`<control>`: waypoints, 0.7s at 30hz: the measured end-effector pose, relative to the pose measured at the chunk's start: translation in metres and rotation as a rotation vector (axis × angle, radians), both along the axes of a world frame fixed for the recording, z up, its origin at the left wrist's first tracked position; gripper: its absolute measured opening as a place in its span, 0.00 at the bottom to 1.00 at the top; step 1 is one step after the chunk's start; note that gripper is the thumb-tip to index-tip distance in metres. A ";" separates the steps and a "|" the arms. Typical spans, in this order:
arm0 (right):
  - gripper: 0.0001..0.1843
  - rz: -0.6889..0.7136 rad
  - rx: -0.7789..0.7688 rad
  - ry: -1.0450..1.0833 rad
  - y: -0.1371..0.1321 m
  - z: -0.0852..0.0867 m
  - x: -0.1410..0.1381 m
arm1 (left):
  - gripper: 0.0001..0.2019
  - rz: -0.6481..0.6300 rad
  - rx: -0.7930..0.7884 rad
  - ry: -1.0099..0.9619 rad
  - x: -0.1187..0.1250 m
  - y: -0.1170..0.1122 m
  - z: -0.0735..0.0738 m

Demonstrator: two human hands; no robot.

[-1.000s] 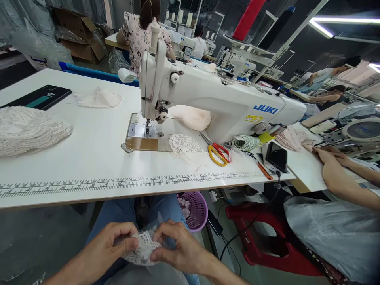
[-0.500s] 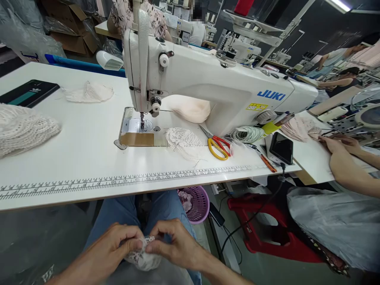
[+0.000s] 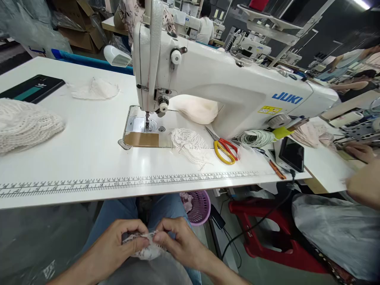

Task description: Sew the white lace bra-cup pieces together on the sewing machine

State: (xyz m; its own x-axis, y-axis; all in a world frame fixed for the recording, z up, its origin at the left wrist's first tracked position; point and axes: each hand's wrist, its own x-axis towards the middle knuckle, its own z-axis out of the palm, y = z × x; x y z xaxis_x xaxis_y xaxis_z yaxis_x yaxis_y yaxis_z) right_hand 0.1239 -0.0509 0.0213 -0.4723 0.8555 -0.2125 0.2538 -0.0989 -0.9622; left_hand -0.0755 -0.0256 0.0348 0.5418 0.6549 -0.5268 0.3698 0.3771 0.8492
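Below the table edge, over my lap, my left hand (image 3: 118,243) and my right hand (image 3: 178,243) both pinch a small piece of white lace (image 3: 145,248), fingers closed on it from either side. The lace is bunched between my thumbs and forefingers. Above, a white JUKI sewing machine (image 3: 225,91) stands on the white table (image 3: 89,154), with its needle plate (image 3: 139,130) bare. Another lace piece (image 3: 191,144) lies right of the plate.
Yellow and red scissors (image 3: 225,149), a coil of white cord (image 3: 255,138) and a phone (image 3: 292,154) lie at the right. A lace pile (image 3: 26,124) sits at the left. A purple basket (image 3: 197,206) and red stool (image 3: 267,233) stand below. A co-worker's arm (image 3: 363,186) is at the far right.
My hands have drawn closer together and bunched the lace tighter. The view has shifted a little. The co-worker's arm at the right has moved.
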 end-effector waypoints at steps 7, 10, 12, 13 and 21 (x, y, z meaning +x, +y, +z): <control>0.25 0.004 -0.150 0.162 0.005 -0.008 0.003 | 0.19 0.213 -0.333 -0.150 -0.021 0.001 -0.012; 0.22 -0.030 -0.144 0.140 0.003 -0.008 0.002 | 0.18 0.291 -0.406 -0.180 -0.027 -0.003 -0.015; 0.21 -0.035 -0.158 0.139 0.003 -0.008 0.002 | 0.17 0.314 -0.430 -0.189 -0.029 -0.005 -0.015; 0.21 -0.030 -0.171 0.144 0.004 -0.008 0.003 | 0.17 0.323 -0.441 -0.194 -0.029 -0.005 -0.015; 0.23 0.031 -0.311 0.207 0.008 -0.004 0.008 | 0.17 0.385 -0.510 -0.246 -0.028 -0.004 -0.013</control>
State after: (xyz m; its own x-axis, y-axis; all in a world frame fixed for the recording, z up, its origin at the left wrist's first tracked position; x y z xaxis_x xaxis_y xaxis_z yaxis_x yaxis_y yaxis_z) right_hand 0.1322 -0.0426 0.0176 -0.5574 0.7495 -0.3572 0.0643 -0.3899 -0.9186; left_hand -0.1038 -0.0299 0.0214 0.4634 0.5279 -0.7117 -0.0518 0.8179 0.5729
